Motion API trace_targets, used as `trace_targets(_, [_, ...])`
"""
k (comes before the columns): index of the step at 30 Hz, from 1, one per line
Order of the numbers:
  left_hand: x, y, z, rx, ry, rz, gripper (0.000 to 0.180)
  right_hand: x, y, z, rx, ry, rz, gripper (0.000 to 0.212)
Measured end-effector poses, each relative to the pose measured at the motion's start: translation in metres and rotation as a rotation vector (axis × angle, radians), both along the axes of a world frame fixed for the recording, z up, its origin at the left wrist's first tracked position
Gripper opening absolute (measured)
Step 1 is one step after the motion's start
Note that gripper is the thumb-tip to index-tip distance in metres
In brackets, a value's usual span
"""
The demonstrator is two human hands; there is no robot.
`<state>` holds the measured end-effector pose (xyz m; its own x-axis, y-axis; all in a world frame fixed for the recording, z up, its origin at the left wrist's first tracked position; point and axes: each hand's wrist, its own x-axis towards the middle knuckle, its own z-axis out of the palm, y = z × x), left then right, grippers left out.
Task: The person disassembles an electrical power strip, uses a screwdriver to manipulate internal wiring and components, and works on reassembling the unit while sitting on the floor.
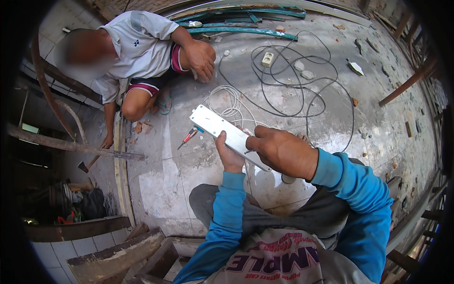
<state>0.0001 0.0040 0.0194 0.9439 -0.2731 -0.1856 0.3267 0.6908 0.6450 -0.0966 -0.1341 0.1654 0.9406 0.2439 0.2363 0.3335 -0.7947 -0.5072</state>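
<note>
A long white power strip [220, 125] lies tilted with its screwed back facing up, a white cable running from it. My left hand [230, 155] grips its near side, thumb along the edge. Over the near end of the strip, my right hand [285, 150] has its fingers pinched together. A small dark tip shows beneath those fingers, too little to name what they hold. On the floor by the far end rests a red-handled screwdriver [189, 136], with a small blue piece [200, 128] beside the strip.
A person [142, 52] squats at the left, one hand on a hatchet [88, 164]. Coiled white cable [227, 102] and looped black cable [302, 87] with a cream socket [267, 59] cover the floor. Green metal bars [241, 31] lie behind; wooden boards [120, 255] stand near left.
</note>
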Motion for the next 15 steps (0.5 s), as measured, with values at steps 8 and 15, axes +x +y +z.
trace_targets(8, [0.004,0.004,-0.011,-0.006,-0.031,-0.026,0.048,-0.001,0.002,0.011,-0.089,0.277,-0.112,0.027])
trace_targets(15, [-0.001,0.001,0.001,0.027,-0.043,-0.027,0.048,0.0,0.0,-0.002,0.07,-0.053,0.037,0.03])
